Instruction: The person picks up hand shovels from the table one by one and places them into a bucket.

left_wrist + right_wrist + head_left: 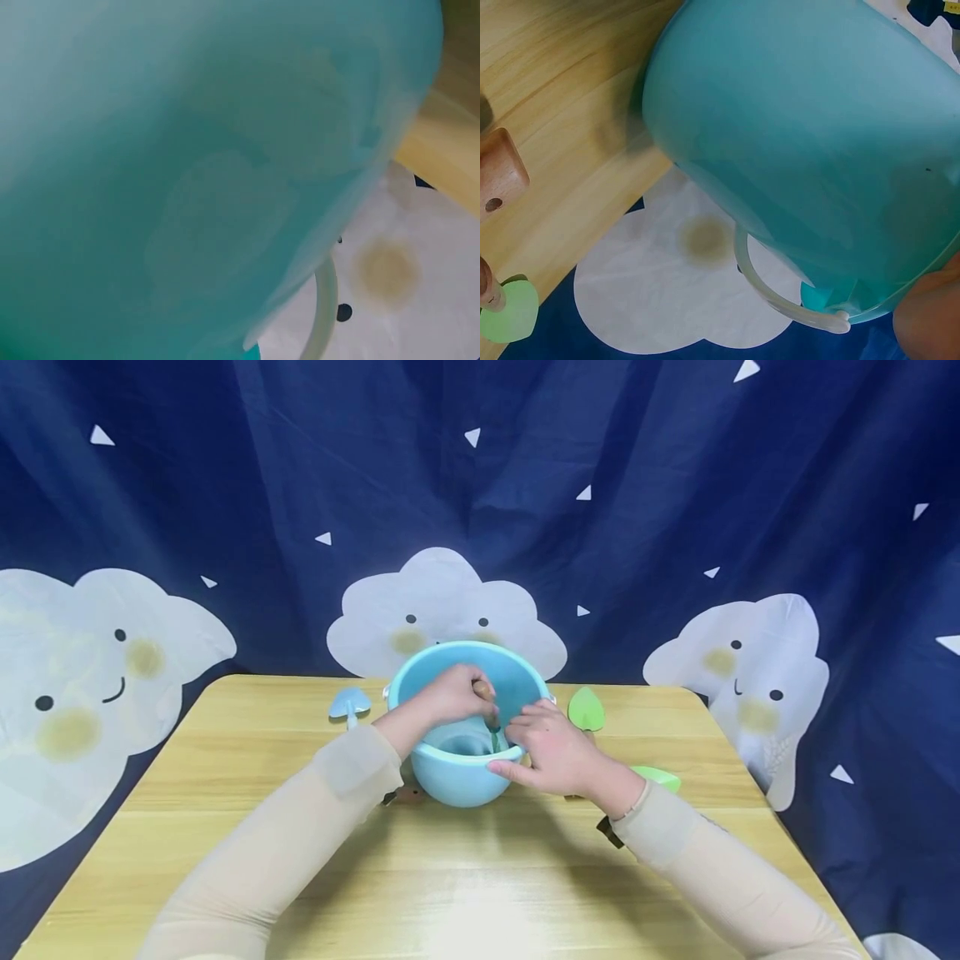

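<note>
A light blue bucket [457,781] stands at the middle of the wooden table. Inside its mouth, my left hand [457,692] grips the wooden handle [483,691] of a small garden tool; a narrow green part [495,742] points down into the bucket. The tool's full shape is hidden. My right hand [555,743] holds the bucket's near right rim, thumb outside and fingers over the edge. Bucket wall [225,187] fills most of the left wrist view, hiding that hand. In the right wrist view, the bucket's pale carrying handle [780,300] hangs beside its outer wall.
A blue shovel [349,703] lies left of the bucket. To the right lie a green shovel [586,708] and another green blade [660,777], partly behind my right arm. A small reddish piece [408,795] shows beside the bucket's base. A dark blue curtain [525,527] hangs behind the table.
</note>
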`<state>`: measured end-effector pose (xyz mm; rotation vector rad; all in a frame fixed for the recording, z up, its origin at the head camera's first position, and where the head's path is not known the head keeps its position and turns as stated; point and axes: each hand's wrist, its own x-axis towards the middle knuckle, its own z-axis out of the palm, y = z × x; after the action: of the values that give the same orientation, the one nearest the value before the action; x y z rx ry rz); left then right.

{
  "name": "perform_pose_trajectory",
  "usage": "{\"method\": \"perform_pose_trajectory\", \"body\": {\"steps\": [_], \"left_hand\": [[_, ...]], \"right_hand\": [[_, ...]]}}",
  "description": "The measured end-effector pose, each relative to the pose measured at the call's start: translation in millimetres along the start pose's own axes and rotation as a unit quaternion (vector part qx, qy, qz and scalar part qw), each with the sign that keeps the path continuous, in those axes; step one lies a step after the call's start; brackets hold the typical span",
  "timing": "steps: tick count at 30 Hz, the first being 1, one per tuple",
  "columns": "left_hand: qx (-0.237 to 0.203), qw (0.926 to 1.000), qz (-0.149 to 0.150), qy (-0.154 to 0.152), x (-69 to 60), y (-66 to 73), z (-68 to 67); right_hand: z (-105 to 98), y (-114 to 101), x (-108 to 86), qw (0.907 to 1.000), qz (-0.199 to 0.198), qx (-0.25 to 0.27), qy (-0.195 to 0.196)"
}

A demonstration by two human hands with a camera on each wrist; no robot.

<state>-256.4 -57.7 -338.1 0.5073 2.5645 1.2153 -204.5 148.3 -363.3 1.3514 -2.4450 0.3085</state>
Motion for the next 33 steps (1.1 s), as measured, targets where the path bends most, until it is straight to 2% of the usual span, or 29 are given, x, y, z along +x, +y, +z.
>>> {"method": "perform_pose_trajectory", "body": {"steps": [9,14,18,23,33], "left_hand": [[0.054,0.9976,-0.041,-0.010,-4.9,-3.7,-14.8],[0.095,0.9942,-0.043,-0.024,-5.7,-6.1,-21.6],[0.134,0.9894,-0.043,-0.037,-6.1,-6.5,-21.7],[0.188,0.9797,-0.048,-0.050,-5.9,-6.8,-18.8],[0.230,0.9701,-0.061,-0.046,-6.6,-8.5,-14.7]], "right_hand": [[-2.3,-1.6,-0.2,1.0000,0.000,-0.002,0.005],[-3.5,-1.2,-0.2,1.0000,0.002,-0.001,0.002],[-1.0,-0.5,-0.6,1.0000,0.003,-0.001,-0.001],[0.4,-0.2,-1.1,1.0000,0.005,-0.005,0.000],[0.8,-0.2,0.0,1.0000,0.000,-0.005,0.003]]}}
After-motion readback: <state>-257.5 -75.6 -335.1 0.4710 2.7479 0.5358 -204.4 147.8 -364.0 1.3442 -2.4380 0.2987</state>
